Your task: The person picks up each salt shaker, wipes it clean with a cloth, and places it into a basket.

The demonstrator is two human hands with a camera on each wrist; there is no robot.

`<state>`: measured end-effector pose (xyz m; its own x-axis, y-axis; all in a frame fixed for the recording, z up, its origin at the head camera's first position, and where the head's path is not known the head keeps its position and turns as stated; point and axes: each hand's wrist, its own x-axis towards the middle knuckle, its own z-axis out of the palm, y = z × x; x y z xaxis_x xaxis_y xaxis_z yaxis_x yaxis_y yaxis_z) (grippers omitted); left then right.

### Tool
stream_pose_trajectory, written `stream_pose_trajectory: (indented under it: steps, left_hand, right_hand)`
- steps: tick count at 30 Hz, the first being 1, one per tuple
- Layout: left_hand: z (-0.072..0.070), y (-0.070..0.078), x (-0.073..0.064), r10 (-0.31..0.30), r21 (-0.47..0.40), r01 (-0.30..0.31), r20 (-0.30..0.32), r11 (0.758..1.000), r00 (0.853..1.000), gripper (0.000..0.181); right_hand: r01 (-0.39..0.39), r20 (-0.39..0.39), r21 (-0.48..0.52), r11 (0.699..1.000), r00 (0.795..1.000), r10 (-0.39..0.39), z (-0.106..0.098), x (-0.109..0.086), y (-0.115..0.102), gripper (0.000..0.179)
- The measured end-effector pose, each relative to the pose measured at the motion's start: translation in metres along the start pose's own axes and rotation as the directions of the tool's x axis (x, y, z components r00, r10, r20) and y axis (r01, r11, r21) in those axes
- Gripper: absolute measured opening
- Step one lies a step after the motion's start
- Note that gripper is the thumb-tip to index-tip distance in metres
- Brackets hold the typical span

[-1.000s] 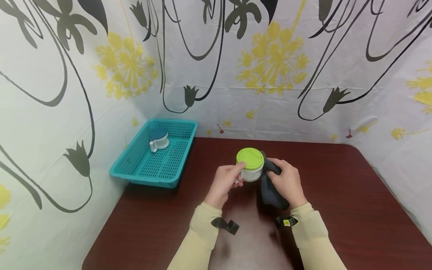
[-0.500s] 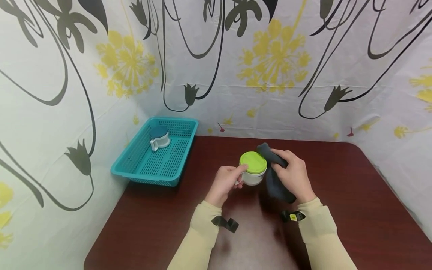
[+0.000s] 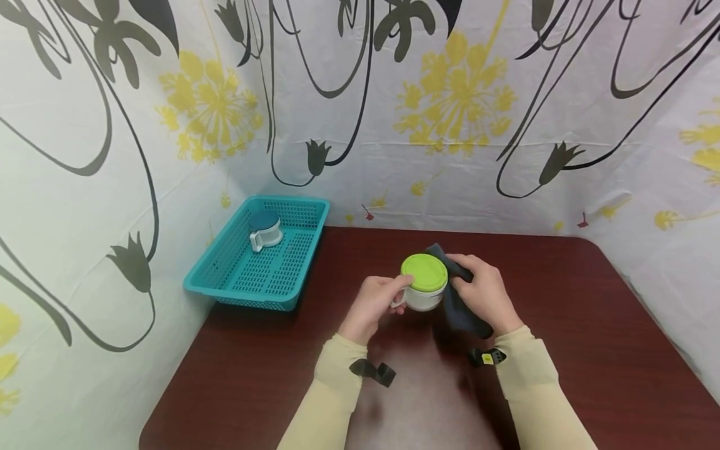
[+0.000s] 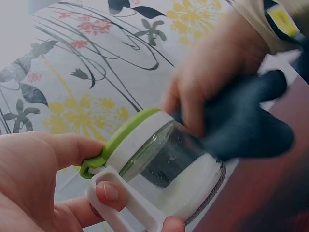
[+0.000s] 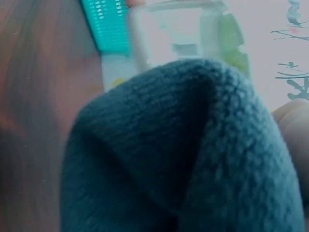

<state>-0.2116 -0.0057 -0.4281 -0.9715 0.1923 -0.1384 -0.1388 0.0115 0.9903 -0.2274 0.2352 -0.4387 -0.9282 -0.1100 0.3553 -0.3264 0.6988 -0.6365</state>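
My left hand (image 3: 374, 304) holds a clear jar (image 4: 178, 174) by its white side handle (image 4: 128, 200), above the table. The jar has a white collar and a green lid (image 3: 424, 272); my left thumb presses near the lid's edge. The jar tilts in the left wrist view. My right hand (image 3: 485, 294) grips a dark blue-grey cloth (image 3: 462, 312), which lies against the jar's right side. In the right wrist view the folded cloth (image 4: 251, 118) fills most of the picture and hides much of the jar, and the right fingers are mostly out of sight there.
A turquoise plastic basket (image 3: 242, 292) stands at the table's back left. Inside it sits a second white-handled jar with a blue lid (image 3: 264, 220). The dark red-brown table (image 3: 585, 325) meets a flower-patterned cloth backdrop (image 3: 360, 156) at the back.
The jar has moved slightly right and toward me, still in my left hand. My right hand has shifted right with the cloth, rubbing position varying along the jar's side.
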Motion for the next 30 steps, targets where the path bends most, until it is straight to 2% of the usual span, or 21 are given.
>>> stream_pose_trajectory:
  steps: [5,14,23,30]
  left_hand:
    - [-0.004,0.002,0.001,0.000,-0.029,0.001,0.008,1.000,1.000,0.056]
    - [-0.006,0.000,0.004,-0.011,-0.040,0.011,0.007,0.999,1.000,0.056]
    - [-0.005,-0.004,0.006,-0.022,-0.070,0.023,0.010,0.997,1.000,0.058]
    - [-0.007,-0.005,0.007,-0.035,-0.023,0.036,0.055,0.999,0.998,0.055]
  right_hand:
    - [0.014,0.066,-0.044,0.999,0.998,-0.011,0.012,-0.003,0.012,0.045]
    - [0.041,0.026,-0.066,0.997,0.999,-0.039,0.015,0.000,0.011,0.043]
    - [0.020,0.042,-0.039,0.999,0.999,-0.018,0.013,-0.002,0.009,0.044]
    - [0.002,0.035,0.031,1.000,0.999,-0.003,0.003,-0.001,0.006,0.045]
